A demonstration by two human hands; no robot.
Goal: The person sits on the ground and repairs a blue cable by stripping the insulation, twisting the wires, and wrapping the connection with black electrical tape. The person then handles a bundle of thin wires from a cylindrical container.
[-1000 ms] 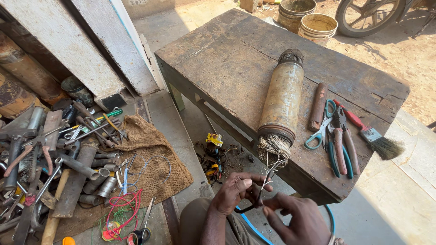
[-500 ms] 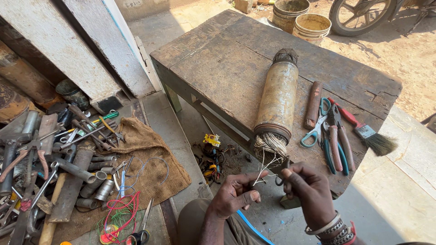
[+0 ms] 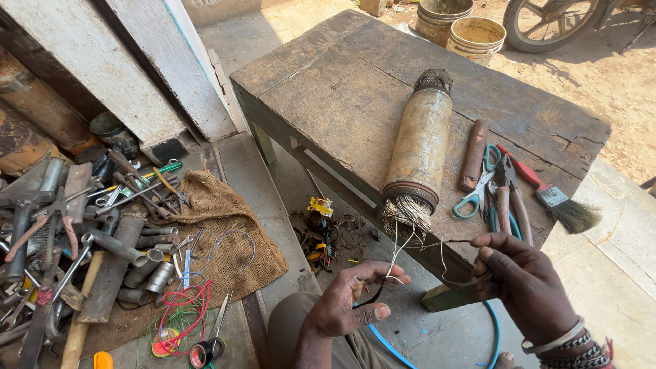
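Wire leads (image 3: 400, 249) hang from the near end of a cylindrical motor stator (image 3: 420, 147), which lies lengthwise on the wooden bench (image 3: 342, 89), its near end w/ the copper winding bundle (image 3: 407, 213) right at the bench's front edge. Left hand (image 3: 352, 301): palm up below that end, thumb and forefinger pinched on one thin pale lead. Right hand (image 3: 523, 283): fingers curled, holding the tip of a second, darker lead, drawn out roughly level to the right. Both hands closed on wire, neither on the stator body.

Judgement, step in hand: leads being separated. Best done w/ light, even pull along each strand, no sharp kinks near the winding root; strands look thin and would prob. snap or strip enamel if bent hard at the exit point. Keep the two leads apart so they don't re-tangle.

Edges/room: stator end flush w/ bench edge, so a hard tug toward the body could roll or drag it off. Just right of it: wooden handle (image 3: 473, 156), teal scissors (image 3: 478, 191), pliers (image 3: 509, 198), paint brush (image 3: 553, 195), all near the right hand's path. Open space below the hands, over the concrete floor (image 3: 287, 178). Tool pile (image 3: 75, 225) and burlap cloth (image 3: 225, 232) lie well apart on the left.
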